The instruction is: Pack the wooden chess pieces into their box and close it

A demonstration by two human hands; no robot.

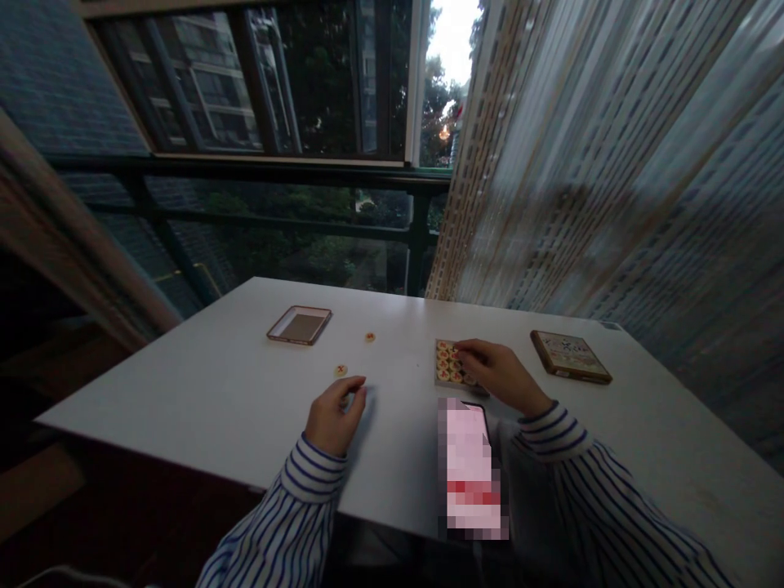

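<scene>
My right hand (499,371) reaches over a small open box (437,376) packed with rows of round Chinese chess pieces (450,374) with red characters. Its fingers are drawn together at a Chinese chess piece near the box's far edge, and the hand covers the box's right part. My left hand (336,412) rests low over the white table, fingers curled in toward the thumb; whether anything is inside cannot be made out. Just beyond its fingertips lies one loose piece (340,371) with a red character. A second loose piece (370,336) lies farther back.
On the white table (214,392), an open shallow tray or lid (300,325) lies back left. A flat printed box (569,356) sits at the right. Near the front edge is a phone (470,465) with a blurred screen. Window, railing and curtain (581,163) stand behind.
</scene>
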